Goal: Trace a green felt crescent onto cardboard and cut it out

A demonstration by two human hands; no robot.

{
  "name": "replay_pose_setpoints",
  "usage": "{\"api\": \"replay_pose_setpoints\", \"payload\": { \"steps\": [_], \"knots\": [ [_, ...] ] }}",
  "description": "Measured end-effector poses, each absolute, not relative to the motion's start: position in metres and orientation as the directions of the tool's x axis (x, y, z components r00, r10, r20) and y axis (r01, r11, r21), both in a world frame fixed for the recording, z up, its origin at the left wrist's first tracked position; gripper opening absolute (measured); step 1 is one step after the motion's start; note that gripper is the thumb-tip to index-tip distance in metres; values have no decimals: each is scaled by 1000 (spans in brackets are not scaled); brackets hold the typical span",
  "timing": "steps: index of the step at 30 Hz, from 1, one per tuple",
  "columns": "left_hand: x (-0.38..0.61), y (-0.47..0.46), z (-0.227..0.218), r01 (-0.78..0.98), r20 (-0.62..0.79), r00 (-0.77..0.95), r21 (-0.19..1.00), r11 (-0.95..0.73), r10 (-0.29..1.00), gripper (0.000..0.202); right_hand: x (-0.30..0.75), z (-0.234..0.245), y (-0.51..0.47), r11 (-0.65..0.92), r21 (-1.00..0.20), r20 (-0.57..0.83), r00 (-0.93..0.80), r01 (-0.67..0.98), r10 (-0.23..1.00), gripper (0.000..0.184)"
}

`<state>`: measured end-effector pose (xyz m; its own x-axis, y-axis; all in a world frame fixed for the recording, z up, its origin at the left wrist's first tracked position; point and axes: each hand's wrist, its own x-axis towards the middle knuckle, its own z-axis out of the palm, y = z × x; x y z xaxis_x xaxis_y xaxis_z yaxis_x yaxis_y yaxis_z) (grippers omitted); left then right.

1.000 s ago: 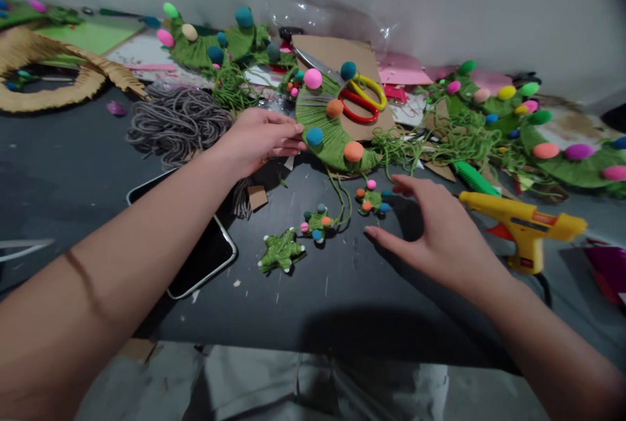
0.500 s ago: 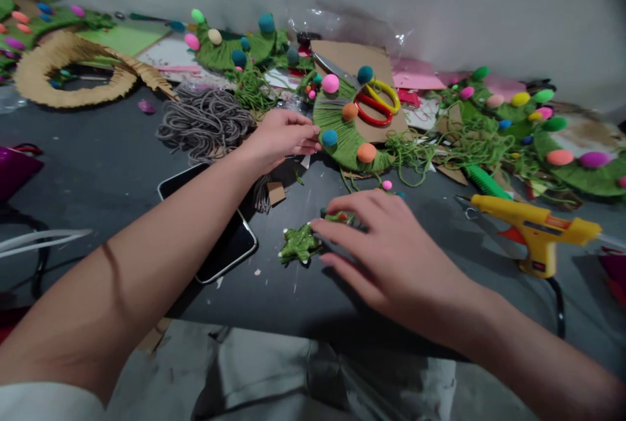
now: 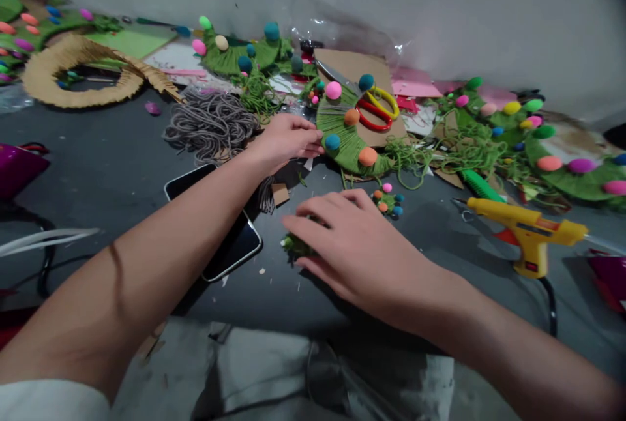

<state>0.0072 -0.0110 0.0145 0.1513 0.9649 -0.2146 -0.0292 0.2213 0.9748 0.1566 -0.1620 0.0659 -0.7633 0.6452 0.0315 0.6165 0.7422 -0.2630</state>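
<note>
Our right hand [image 3: 349, 248] slid left, grip half-open over that green star [image 3: 295, 246]; our left hand [image 3: 291, 137] touches the pom-pom crescent [image 3: 337, 122], can't tell if pinching.

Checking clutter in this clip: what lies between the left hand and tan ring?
In the head view, the grey yarn bundle beside the left hand and a small purple piece nearer the ring.

Right hand [image 3: 355, 251] | moved left | fingers [image 3: 309, 231] now over green star [image 3: 294, 245]
</note>
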Motion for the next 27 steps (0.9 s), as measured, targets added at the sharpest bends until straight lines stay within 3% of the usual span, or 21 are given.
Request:
{"api": "replay_pose_setpoints", "payload": {
  "steps": [6, 9, 13, 17, 20, 22, 25, 27],
  "knots": [
    [7, -11, 14, -33, -221, 155, 973, 228, 963, 22, 188, 75, -164, 595, -522, 314, -511, 611, 800, 42],
    [5, -10, 12, -19, -210, 171, 976, 216, 963, 20, 200, 76, -166, 543, -547, 374, -394, 637, 839, 44],
    [3, -7, 7, 55, -171, 140, 985, 165, 975, 18, 207, 74, -164, 536, -543, 394, -367, 647, 842, 41],
    [-3, -7, 10, 278, 65, 118, 956, -96, 991, 13, 211, 73, -156, 536, -521, 402, -363, 664, 841, 40],
    [-11, -13, 25, 369, 216, 215, 885, -284, 952, 10, 213, 72, -148, 529, -496, 416, -346, 688, 841, 38],
    [-16, -19, 40, 334, 139, 367, 903, -270, 920, 13, 213, 71, -143, 523, -476, 428, -334, 707, 840, 37],
    [-21, -30, 59, 317, -140, 597, 946, -72, 790, 15, 211, 69, -136, 523, -445, 456, -319, 727, 831, 38],
    [-22, -36, 66, 330, -240, 665, 944, 10, 708, 18, 210, 68, -133, 527, -434, 468, -317, 731, 825, 40]
  ]
}}
